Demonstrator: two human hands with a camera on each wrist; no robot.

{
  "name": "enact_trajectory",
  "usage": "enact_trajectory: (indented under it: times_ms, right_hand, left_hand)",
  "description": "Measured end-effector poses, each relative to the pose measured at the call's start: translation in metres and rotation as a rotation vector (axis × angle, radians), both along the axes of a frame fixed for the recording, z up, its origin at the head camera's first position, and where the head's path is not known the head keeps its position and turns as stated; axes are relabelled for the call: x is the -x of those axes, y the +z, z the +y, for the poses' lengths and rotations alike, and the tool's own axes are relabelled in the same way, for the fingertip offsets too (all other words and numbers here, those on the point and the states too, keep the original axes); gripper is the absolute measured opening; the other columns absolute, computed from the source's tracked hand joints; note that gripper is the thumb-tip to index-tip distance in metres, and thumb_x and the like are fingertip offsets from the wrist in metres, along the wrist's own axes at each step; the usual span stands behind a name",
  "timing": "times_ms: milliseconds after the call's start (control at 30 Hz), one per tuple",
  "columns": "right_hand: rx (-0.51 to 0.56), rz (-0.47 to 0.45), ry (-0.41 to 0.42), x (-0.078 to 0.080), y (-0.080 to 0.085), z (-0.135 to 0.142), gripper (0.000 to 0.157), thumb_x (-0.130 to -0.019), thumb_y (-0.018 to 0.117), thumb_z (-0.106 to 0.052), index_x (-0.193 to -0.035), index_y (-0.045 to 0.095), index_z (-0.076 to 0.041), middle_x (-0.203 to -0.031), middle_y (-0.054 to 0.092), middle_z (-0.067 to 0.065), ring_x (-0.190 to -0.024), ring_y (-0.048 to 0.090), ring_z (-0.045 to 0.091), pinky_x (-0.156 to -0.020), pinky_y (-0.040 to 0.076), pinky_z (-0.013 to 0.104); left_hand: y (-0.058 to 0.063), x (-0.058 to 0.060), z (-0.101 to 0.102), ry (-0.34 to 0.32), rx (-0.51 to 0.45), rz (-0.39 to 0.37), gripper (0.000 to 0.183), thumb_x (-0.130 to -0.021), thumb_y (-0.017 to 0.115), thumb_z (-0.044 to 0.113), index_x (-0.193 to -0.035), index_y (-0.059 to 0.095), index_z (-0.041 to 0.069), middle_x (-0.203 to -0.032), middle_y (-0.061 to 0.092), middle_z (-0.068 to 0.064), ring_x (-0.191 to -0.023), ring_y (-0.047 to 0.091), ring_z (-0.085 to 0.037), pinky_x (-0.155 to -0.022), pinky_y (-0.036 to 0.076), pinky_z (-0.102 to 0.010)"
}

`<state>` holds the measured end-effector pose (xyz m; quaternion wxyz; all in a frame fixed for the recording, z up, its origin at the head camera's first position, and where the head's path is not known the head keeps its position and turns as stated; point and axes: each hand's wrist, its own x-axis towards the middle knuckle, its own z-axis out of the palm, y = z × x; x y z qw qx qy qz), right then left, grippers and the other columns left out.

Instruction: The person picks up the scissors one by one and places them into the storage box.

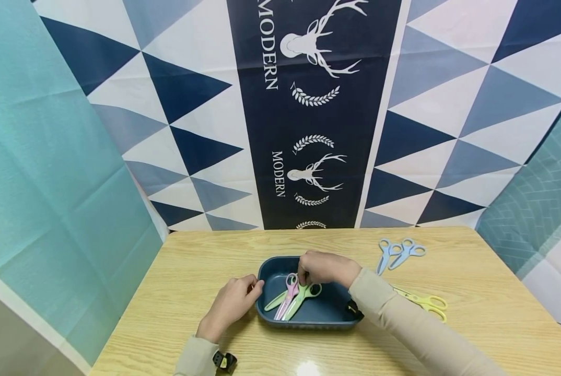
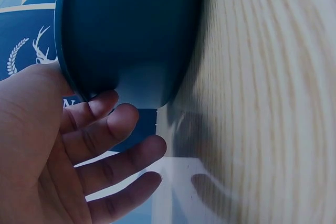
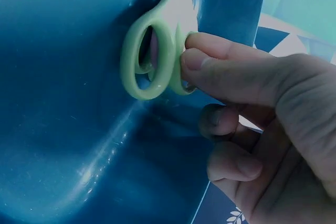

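On the table stands a dark blue plastic bin (image 1: 327, 313) with rounded corners. My left hand (image 1: 235, 300) is at its left end, thumb over the rim and index fingertip against the outer wall; the other fingers spread below in the left wrist view. Inside the bin, my right hand (image 1: 320, 267) pinches one handle loop of light green scissors (image 3: 149, 66) between thumb and index finger. Pink scissors (image 1: 288, 295) lie beside them, with another green blade (image 1: 276, 301) showing to the left. The right hand covers part of the green handles in the head view.
Two pairs of light blue scissors (image 1: 406, 254) lie on the table (image 1: 191, 261) at the back right. Yellow scissors (image 1: 431, 302) lie nearer, partly behind the right sleeve (image 1: 379, 297). A patterned cloth (image 1: 205, 130) hangs behind the table.
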<state>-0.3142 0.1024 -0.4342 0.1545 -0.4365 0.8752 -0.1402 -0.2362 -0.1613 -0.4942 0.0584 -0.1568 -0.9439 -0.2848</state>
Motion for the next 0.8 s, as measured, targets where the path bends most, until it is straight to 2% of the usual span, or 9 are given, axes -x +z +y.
enact_trajectory:
  times_ms: [233, 400, 667, 800]
  right_hand:
    - [-0.013, -0.035, -0.042, -0.001, 0.005, 0.002, 0.029, -0.084, 0.063, 0.013, -0.081, 0.078, -0.011, -0.079, 0.069, -0.006, -0.065, 0.05, 0.005, -0.061, 0.045, 0.021]
    - [-0.005, -0.065, -0.068, 0.001, 0.014, 0.005, 0.018, -0.09, 0.067, 0.003, -0.085, 0.078, -0.01, -0.078, 0.068, -0.007, -0.065, 0.052, 0.007, -0.062, 0.046, 0.024]
    - [0.028, -0.015, -0.072, 0.001, 0.021, 0.011, 0.004, -0.094, 0.073, -0.01, -0.092, 0.077, -0.011, -0.076, 0.066, -0.007, -0.064, 0.053, 0.005, -0.062, 0.047, 0.024]
    - [0.063, 0.025, -0.049, -0.001, 0.024, 0.015, 0.006, -0.094, 0.072, -0.01, -0.098, 0.076, -0.008, -0.08, 0.064, -0.007, -0.069, 0.054, 0.005, -0.067, 0.049, 0.026]
  left_hand:
    - [-0.001, 0.0, 0.0, -0.002, -0.003, 0.007, 0.033, -0.106, 0.055, 0.037, -0.076, 0.055, 0.023, -0.057, 0.044, 0.012, -0.048, 0.04, -0.002, -0.048, 0.033, -0.021]
    - [0.0, -0.001, 0.0, 0.003, -0.003, 0.01, 0.033, -0.106, 0.056, 0.037, -0.076, 0.055, 0.024, -0.057, 0.044, 0.012, -0.047, 0.04, -0.002, -0.048, 0.033, -0.021]
    - [0.0, -0.001, 0.0, 0.003, 0.004, 0.016, 0.032, -0.106, 0.056, 0.036, -0.077, 0.055, 0.024, -0.057, 0.044, 0.012, -0.047, 0.04, -0.002, -0.048, 0.033, -0.021]
    - [-0.001, -0.001, 0.0, -0.005, 0.006, 0.018, 0.033, -0.106, 0.055, 0.037, -0.076, 0.055, 0.024, -0.057, 0.044, 0.012, -0.047, 0.04, -0.002, -0.047, 0.033, -0.021]
